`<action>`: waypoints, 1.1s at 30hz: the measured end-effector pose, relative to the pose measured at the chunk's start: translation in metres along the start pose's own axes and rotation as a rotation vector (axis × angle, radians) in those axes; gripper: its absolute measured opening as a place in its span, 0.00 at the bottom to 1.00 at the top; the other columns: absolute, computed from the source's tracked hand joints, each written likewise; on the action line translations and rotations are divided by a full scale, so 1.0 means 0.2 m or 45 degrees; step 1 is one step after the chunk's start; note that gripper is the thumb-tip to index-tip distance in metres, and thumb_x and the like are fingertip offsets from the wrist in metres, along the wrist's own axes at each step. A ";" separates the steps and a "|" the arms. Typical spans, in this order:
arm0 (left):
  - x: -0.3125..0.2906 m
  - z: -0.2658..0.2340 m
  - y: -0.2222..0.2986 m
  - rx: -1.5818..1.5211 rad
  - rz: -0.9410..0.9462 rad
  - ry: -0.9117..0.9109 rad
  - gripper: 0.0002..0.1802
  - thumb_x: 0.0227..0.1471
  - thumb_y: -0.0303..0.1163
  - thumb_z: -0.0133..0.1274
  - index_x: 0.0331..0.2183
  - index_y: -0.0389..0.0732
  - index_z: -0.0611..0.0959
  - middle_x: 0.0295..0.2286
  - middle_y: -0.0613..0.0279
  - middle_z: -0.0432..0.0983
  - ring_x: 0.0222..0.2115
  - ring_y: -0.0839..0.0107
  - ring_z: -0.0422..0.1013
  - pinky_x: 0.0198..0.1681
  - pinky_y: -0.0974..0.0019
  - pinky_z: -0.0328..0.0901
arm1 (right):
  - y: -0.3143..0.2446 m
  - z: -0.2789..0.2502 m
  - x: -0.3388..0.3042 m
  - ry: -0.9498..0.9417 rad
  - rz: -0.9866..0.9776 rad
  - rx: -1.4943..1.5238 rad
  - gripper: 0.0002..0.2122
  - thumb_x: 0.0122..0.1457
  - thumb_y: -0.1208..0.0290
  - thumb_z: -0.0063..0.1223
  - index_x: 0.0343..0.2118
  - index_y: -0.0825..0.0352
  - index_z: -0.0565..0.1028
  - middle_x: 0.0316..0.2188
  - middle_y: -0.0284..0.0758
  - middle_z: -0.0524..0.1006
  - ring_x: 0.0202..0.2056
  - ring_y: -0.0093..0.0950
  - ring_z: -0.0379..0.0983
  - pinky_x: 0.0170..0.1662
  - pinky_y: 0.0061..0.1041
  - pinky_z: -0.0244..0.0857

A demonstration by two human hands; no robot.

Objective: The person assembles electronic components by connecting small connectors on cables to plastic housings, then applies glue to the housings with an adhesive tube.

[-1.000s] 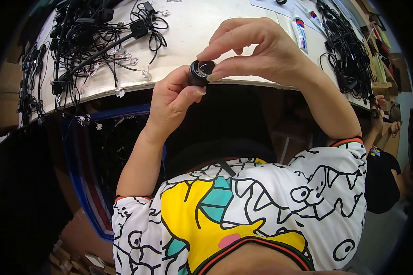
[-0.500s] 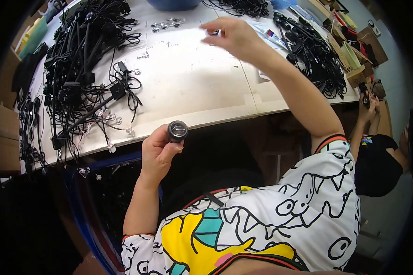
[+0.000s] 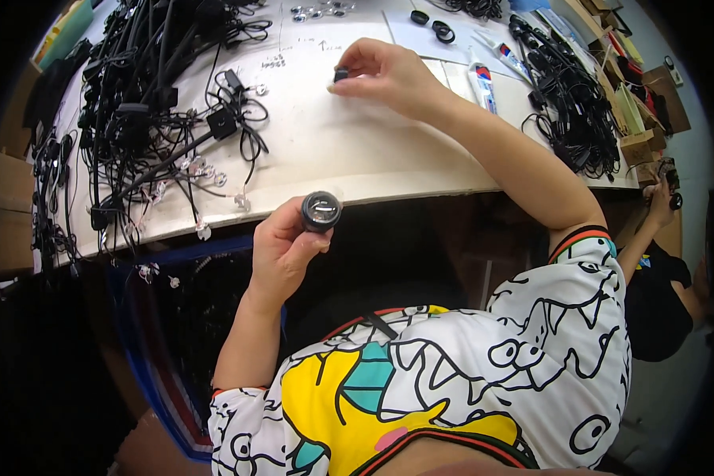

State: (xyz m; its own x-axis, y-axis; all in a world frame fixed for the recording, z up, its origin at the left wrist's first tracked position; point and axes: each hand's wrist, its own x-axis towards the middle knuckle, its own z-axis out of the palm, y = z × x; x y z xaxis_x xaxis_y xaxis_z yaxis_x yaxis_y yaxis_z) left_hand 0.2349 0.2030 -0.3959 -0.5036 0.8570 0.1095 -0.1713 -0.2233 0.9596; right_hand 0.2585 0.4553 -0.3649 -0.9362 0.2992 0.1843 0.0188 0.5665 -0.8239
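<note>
My left hand (image 3: pixel 284 252) is closed around a black cylindrical housing (image 3: pixel 311 225), held upright just off the table's near edge. A clear round lens (image 3: pixel 323 209) faces up from its top end. Over the table, my right hand (image 3: pixel 397 79) pinches a small black piece (image 3: pixel 340 74), perhaps a ring; the fingers partly hide it. Beyond that hand, several black rings (image 3: pixel 443 32) lie on a white sheet (image 3: pixel 408 44). Several small clear lenses (image 3: pixel 317 13) sit in a cluster at the table's far side.
Tangled black cables (image 3: pixel 147 103) with clear-tipped ends (image 3: pixel 202 170) cover the table's left and hang over its edge. More cables (image 3: pixel 571 103) lie at the right, beside a white tube (image 3: pixel 481 86). Another person (image 3: pixel 654 278) works at the far right.
My right hand has come down and nearer, now pinching the small black piece over the table. The view has shifted, bringing the black rings into sight. My left hand keeps holding the housing.
</note>
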 end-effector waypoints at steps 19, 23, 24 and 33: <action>-0.02 -0.01 -0.02 -0.049 -0.117 -0.115 0.13 0.47 0.24 0.50 0.38 0.34 0.73 0.23 0.70 0.69 0.22 0.84 0.61 0.26 0.81 0.58 | -0.44 -0.01 -0.34 -0.353 -0.549 -0.209 0.16 0.39 0.77 0.60 0.36 0.67 0.75 0.32 0.33 0.75 0.36 0.26 0.68 0.38 0.23 0.61; -0.02 0.03 -0.02 0.049 -0.078 -0.126 0.13 0.47 0.26 0.50 0.38 0.35 0.74 0.22 0.70 0.69 0.21 0.85 0.61 0.25 0.81 0.58 | -0.45 0.00 -0.39 -0.376 -0.566 -0.292 0.15 0.40 0.76 0.59 0.35 0.67 0.75 0.30 0.33 0.74 0.34 0.28 0.68 0.37 0.23 0.61; -0.02 0.03 -0.02 0.089 -0.068 -0.134 0.13 0.46 0.26 0.51 0.38 0.35 0.74 0.21 0.70 0.69 0.21 0.85 0.61 0.25 0.81 0.58 | -0.46 -0.01 -0.40 -0.386 -0.568 -0.339 0.15 0.39 0.75 0.60 0.35 0.66 0.75 0.30 0.33 0.74 0.34 0.28 0.68 0.37 0.23 0.61; -0.04 0.10 0.00 0.061 -0.079 -0.088 0.13 0.46 0.25 0.51 0.37 0.34 0.74 0.25 0.67 0.73 0.25 0.84 0.66 0.29 0.80 0.62 | -0.44 0.00 -0.48 -0.335 -0.475 -0.533 0.15 0.40 0.69 0.60 0.34 0.65 0.74 0.28 0.33 0.74 0.31 0.27 0.69 0.34 0.24 0.62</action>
State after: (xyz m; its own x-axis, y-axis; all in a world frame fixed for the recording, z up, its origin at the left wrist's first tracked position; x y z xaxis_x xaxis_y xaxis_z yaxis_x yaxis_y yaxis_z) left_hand 0.2556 0.2056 -0.3918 -0.4330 0.8990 0.0656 -0.1590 -0.1478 0.9762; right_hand 0.3471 0.3763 -0.3095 -0.9604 -0.1459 0.2372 -0.2401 0.8656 -0.4395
